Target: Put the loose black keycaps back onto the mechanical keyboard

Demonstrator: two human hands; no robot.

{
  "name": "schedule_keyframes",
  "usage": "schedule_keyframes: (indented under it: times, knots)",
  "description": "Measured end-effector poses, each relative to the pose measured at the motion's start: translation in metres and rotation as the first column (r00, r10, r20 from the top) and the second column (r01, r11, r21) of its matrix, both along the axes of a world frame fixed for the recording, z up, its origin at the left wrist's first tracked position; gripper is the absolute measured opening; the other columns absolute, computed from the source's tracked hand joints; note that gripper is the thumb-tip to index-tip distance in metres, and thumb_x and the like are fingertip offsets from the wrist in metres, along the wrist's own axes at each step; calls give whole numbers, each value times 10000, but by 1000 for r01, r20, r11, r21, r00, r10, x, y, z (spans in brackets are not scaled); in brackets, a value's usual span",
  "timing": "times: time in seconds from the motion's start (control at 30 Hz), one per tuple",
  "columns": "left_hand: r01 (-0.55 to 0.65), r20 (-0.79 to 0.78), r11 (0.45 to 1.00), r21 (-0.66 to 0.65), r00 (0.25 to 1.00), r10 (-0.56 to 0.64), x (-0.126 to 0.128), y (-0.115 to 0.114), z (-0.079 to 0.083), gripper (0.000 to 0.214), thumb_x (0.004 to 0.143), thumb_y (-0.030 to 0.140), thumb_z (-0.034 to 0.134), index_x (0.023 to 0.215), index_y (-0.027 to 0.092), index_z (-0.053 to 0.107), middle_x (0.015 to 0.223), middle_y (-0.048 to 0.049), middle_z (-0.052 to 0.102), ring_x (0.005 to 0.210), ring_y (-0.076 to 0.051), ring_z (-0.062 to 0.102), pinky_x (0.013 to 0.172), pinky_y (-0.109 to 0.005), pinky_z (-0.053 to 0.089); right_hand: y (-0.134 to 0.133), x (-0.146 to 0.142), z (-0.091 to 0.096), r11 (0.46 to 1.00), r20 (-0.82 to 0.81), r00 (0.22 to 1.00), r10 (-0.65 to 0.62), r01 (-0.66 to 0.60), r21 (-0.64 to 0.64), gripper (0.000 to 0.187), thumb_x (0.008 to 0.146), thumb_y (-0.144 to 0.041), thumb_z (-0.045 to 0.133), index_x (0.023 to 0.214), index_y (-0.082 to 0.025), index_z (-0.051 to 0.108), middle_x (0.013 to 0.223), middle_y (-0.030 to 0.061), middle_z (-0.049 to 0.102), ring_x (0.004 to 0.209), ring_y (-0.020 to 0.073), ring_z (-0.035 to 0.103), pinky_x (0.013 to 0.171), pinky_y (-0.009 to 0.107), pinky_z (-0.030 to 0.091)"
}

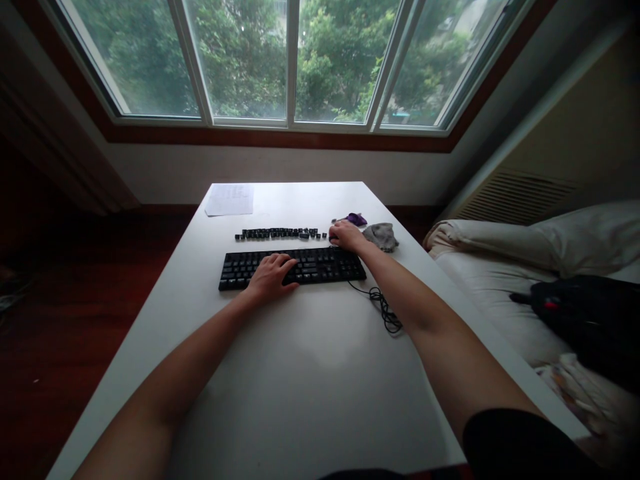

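A black keyboard (pixel 320 264) lies across the far half of the white table (pixel 310 373). My left hand (pixel 270 277) rests flat on its middle, fingers spread over the keys. Behind the keyboard runs a row of several loose black keycaps (pixel 280 233). My right hand (pixel 346 235) is at the right end of that row, just past the keyboard's far right corner, with its fingers curled down at the last keycaps; what they hold, if anything, is too small to make out.
A purple object (pixel 356 219) and a grey cloth (pixel 382 235) lie right of my right hand. The keyboard's black cable (pixel 385 310) coils near the right edge. A paper sheet (pixel 230 199) lies far left. A bed with a black bag (pixel 585 313) stands right.
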State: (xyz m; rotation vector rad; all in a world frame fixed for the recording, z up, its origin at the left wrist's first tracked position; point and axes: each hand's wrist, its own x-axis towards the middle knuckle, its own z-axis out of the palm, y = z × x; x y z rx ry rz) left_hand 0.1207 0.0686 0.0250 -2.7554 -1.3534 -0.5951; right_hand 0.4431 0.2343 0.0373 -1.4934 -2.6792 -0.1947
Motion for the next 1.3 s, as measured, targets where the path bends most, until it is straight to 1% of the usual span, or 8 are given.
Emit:
schedule_keyframes:
  times: [0.17,0.33,0.4,0.5,0.7,0.8,1.13,1.3]
  knots:
    - [3,2,1000,5,1000,-3,1,-1,1,609,856,514,688,1388,258,538,1380,-103,543,1273,-323,472,1087,-498,387,-3,2,0,1000,-52,999,6,-5,22,215,863,-275,691,1042,-163,734,1086,132,664,1087,281,546,960,358,395]
    - [4,9,1000,6,1000,-4,-1,2,0,615,852,500,694,1395,257,537,1377,-105,544,1275,-323,473,1092,-496,387,-13,6,4,997,-284,959,25,-4,76,171,870,-280,674,987,-172,735,1034,114,682,1053,267,564,948,364,423]
    - [1,14,1000,3,1000,-1,-1,3,-1,607,854,496,692,1395,266,539,1378,-103,544,1274,-325,475,1093,-500,385,-19,8,9,1000,-390,921,12,-7,13,173,864,-300,678,962,-169,734,982,96,693,950,236,594,869,339,452]
    - [-10,14,1000,6,1000,10,-2,6,-2,597,857,492,687,1393,273,543,1382,-102,542,1270,-328,478,1090,-505,386,-27,13,20,985,-474,880,-30,-54,-162,201,862,-332,677,952,-162,736,887,65,707,789,184,605,737,294,456]
    - [-17,4,1000,23,1000,17,-3,7,-3,593,859,504,681,1385,264,548,1381,-102,541,1264,-324,480,1085,-495,393,-35,21,35,914,-313,950,-2,-125,-387,183,834,-311,695,953,-184,751,854,38,733,746,165,620,672,268,428]
    - [-12,4,1000,25,1000,12,-4,8,-3,591,861,504,678,1387,269,546,1378,-98,545,1261,-320,483,1085,-493,393,-37,21,35,890,-216,976,17,-113,-442,162,819,-284,700,949,-200,750,873,31,740,762,165,636,669,264,428]
    - [3,26,1000,-1,1000,-3,-6,13,-2,602,854,489,686,1403,290,538,1388,-89,542,1267,-321,482,1101,-513,381,-49,18,36,907,-139,990,24,-80,-414,135,824,-250,689,944,-211,736,854,18,728,741,160,625,660,264,413]
    - [0,26,1000,-4,1000,0,-6,12,-2,605,855,495,686,1405,290,539,1391,-87,538,1272,-320,478,1103,-510,380,-57,15,39,935,-93,995,46,-75,-345,138,826,-244,687,951,-216,736,866,23,728,756,164,620,683,269,401]
